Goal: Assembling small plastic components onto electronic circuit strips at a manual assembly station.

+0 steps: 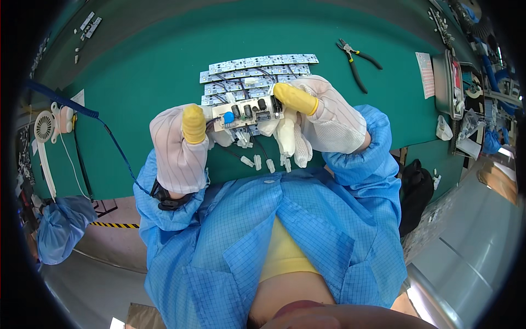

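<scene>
Between my hands is a small white circuit board (pixel 249 113) with black capacitors and a round blue part. My left hand (pixel 183 137), in a striped white glove with a yellow thumb cot, grips its left end. At the right end, my gloved right hand (pixel 315 112) pinches the board under its yellow-covered thumb; its other fingers curl below. White LED strips (pixel 263 63) lie stacked on the mat just beyond the board. Black leads with white plug connectors (pixel 257 162) hang out on the near side. The fingers behind the board are partly hidden.
Diagonal cutters (pixel 356 60) with black handles lie at the back right of the green mat (pixel 159 66). A blue coiled cord (pixel 104 123) runs to my left wrist strap (pixel 167 198). A small white fan (pixel 45 129) stands at left. Metal trays (pixel 448 85) are at right.
</scene>
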